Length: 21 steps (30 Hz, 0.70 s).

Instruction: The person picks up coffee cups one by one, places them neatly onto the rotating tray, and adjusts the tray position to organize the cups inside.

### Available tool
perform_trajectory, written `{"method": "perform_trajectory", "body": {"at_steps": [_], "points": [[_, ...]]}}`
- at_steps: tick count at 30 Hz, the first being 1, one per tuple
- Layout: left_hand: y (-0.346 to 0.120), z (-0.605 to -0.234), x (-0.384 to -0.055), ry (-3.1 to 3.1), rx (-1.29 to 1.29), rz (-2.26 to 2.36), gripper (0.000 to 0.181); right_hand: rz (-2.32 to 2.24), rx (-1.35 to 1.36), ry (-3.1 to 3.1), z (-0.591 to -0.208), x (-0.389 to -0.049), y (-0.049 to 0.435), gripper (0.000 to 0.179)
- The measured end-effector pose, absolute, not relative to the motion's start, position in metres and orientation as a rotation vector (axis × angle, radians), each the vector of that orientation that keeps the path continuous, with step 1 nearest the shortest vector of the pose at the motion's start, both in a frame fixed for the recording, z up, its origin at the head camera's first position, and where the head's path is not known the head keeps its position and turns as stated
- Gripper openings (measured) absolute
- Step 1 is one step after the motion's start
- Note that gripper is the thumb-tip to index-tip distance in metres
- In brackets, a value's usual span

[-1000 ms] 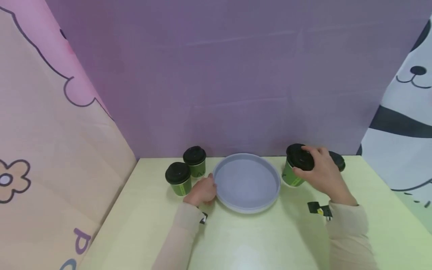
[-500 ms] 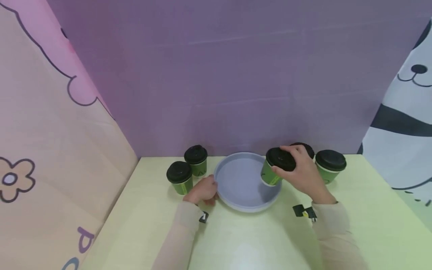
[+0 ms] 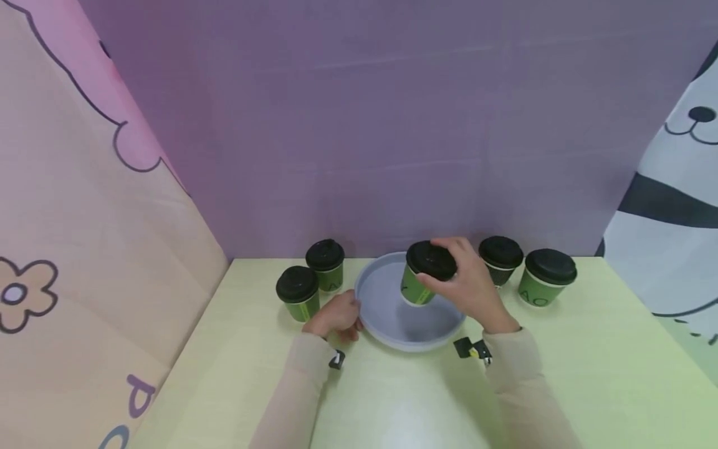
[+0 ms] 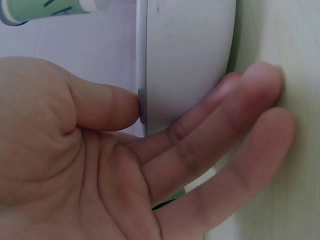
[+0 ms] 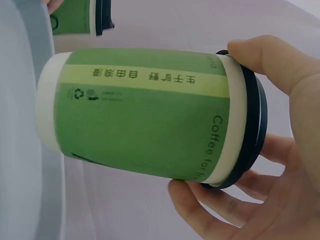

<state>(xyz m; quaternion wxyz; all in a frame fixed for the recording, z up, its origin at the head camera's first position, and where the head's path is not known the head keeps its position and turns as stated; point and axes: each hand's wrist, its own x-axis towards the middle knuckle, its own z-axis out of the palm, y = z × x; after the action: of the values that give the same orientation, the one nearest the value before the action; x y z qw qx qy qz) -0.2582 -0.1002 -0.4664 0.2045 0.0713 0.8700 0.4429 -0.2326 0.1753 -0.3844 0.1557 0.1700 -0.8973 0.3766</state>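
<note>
Nr worktop point(image 3: 392, 405) back L corner: 2 green coffee cups w/ blk lids, front cup point(image 3: 298, 294) & rear cup point(image 3: 326, 265), latter marked "A". L hand point(image 3: 335, 313) loosely pinches L rim of round grey tray point(image 3: 384, 315). R hand point(image 3: 470, 284), curled round lid, holds green cup point(image 3: 417, 284) over tray, contact unclear: "Coffee for fr…", "生于旷野 自由浪漫". Nr back R corner: darker cup point(image 3: 500, 257), "AO" cup point(image 3: 544, 277). 5 cups total, lids hiding contents.

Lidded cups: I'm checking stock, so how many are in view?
5: front cup and rear cup left of the round tray; held cup in the right hand, over it; inner cup and outer cup on the tray's right. More could be hidden.
</note>
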Motion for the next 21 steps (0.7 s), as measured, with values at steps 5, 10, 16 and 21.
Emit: {"method": "perform_trajectory", "body": {"at_steps": [5,10,16,21], "points": [[-0.100,-0.467,-0.257,2.414,0.202,1.239,0.026,1.069,0.511,-2.565,-0.389,-0.230,0.160,0.073],[-0.100,-0.466,-0.258,2.415,0.203,1.245,0.027,1.027,0.544,-2.561,-0.392,-0.230,0.152,0.075],[-0.100,-0.467,-0.258,2.411,0.216,1.252,0.028,1.059,0.558,-2.574,-0.394,-0.230,0.148,0.075],[-0.100,-0.467,-0.259,2.410,0.210,1.248,0.028,1.062,0.573,-2.576,-0.397,-0.231,0.146,0.077]]}}
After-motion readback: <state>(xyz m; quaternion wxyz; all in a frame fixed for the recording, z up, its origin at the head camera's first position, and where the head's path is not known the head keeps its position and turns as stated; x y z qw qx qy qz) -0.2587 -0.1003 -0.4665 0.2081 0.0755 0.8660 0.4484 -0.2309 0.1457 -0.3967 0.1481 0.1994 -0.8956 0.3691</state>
